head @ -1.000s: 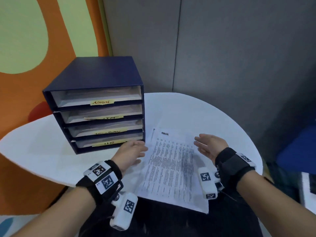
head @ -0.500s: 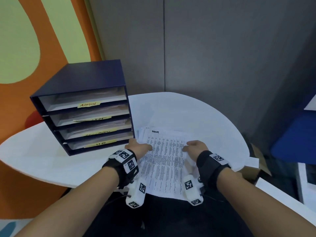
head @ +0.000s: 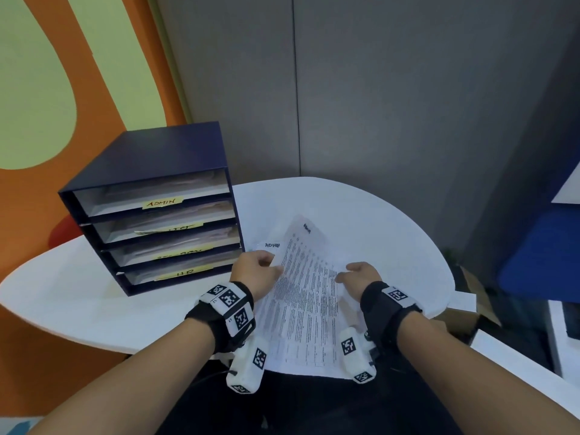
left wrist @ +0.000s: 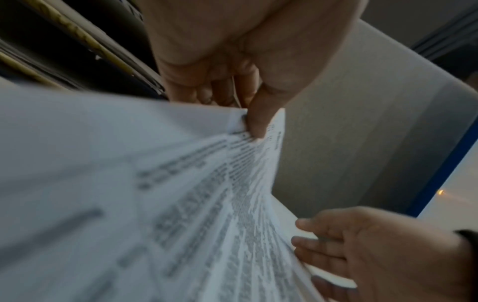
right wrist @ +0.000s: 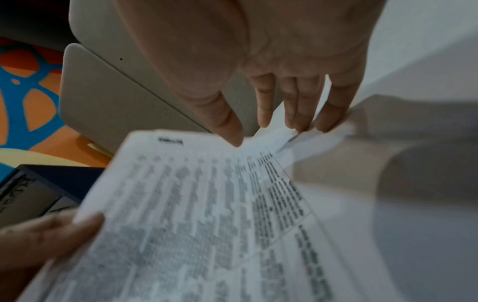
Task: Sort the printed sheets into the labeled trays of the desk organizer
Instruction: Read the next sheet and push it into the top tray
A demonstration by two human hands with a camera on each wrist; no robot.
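Observation:
A dark blue desk organizer [head: 150, 158] stands at the left of the white round table [head: 376, 221], its four trays holding papers behind yellow labels; the top label reads ADMIN [head: 161, 202]. A stack of printed sheets lies in front of me. My left hand [head: 260, 268] [left wrist: 248, 114] pinches the left edge of the top sheet [head: 307, 293] [left wrist: 181, 194] [right wrist: 194, 214] and holds it raised and tilted. Under it a sheet headed ADMIN [head: 266, 245] shows. My right hand [head: 357, 273] [right wrist: 271, 130] rests with nearly straight fingers on the stack's right edge.
The organizer is close to my left hand, trays facing me. A grey partition wall [head: 376, 89] rises behind the table. A blue chair [head: 539, 255] and a cardboard box [head: 464, 312] stand to the right, beyond the table's edge.
Both hands closed in on the stack. My left hand took the top sheet's left edge and lifted it off the pile, uncovering the sheet headed ADMIN.

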